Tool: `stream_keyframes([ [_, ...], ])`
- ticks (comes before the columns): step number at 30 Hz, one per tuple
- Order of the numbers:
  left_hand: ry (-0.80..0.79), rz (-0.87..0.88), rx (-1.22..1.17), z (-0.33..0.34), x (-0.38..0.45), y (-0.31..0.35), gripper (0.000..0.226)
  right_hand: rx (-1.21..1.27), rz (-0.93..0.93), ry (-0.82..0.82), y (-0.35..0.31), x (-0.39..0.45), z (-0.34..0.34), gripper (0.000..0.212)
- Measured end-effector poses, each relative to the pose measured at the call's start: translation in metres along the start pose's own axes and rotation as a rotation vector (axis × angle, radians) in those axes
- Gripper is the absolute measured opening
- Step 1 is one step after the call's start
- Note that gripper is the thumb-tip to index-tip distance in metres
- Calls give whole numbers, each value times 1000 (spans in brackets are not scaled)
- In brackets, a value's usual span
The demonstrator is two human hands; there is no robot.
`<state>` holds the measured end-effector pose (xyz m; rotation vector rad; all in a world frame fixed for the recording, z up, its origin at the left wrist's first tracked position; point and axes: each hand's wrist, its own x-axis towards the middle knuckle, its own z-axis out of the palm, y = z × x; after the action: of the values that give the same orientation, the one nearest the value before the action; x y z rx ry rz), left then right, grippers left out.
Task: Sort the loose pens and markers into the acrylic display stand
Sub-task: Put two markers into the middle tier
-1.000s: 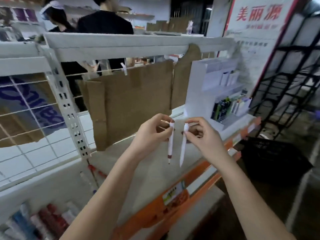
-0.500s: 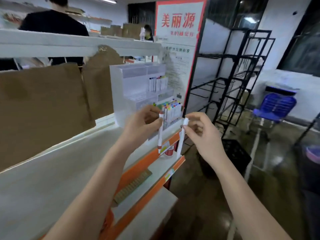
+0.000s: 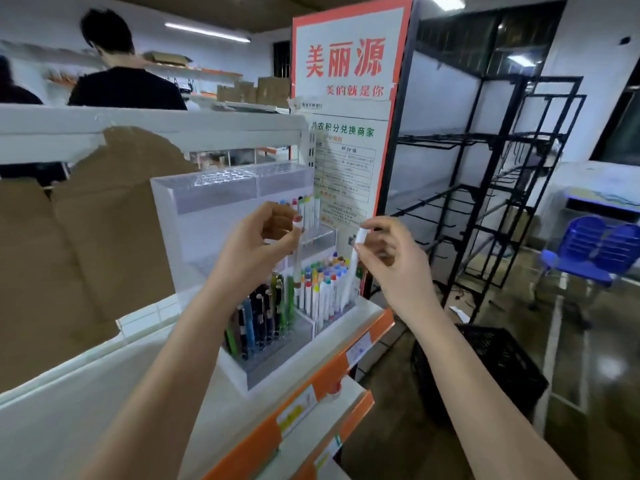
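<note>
A: What's the biggest thing in front of the person?

B: A white metal shop shelf with an orange price-strip edge (image 3: 349, 351), with brown cardboard sheets (image 3: 79, 244) propped along its back. Right of it stands a tall red-and-white poster with Chinese lettering (image 3: 346, 109), then an empty black wire rack (image 3: 491, 202), a blue plastic chair (image 3: 595, 251) and a black plastic crate (image 3: 485, 368) on the floor.

A: And the stand?

B: The clear acrylic tiered display stand (image 3: 207, 216) sits on the shelf near its right end. Its lowest tier holds dark and green pens (image 3: 263, 317) on the left and white markers with coloured caps (image 3: 322, 289) on the right; a few more capped markers stand on the middle tier.

A: The hands?

B: The left hand (image 3: 256, 251) is curled, thumb and fingertips pinching the top of a slim white pen with a pinkish cap (image 3: 297, 258), which hangs upright in front of the stand above the lower tier. The right hand (image 3: 391, 261) pinches a plain white pen (image 3: 353, 265) near its top, other fingers loosely bent; it slants down beside the capped markers, and its tip may be among them, though the blur hides that.
</note>
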<state>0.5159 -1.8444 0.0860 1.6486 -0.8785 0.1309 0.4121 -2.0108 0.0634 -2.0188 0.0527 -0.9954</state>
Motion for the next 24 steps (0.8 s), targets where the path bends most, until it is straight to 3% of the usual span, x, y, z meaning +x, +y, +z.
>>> stream_keyframes([
  [13, 332, -86, 178, 16, 99, -65, 24, 259, -185, -117, 98, 141, 52, 24],
  [17, 436, -145, 235, 25, 110, -73, 24, 301, -281, -205, 116, 177, 71, 31],
  [24, 588, -214, 272, 35, 115, -71, 21, 408, -373, -356, 135, 199, 104, 23],
])
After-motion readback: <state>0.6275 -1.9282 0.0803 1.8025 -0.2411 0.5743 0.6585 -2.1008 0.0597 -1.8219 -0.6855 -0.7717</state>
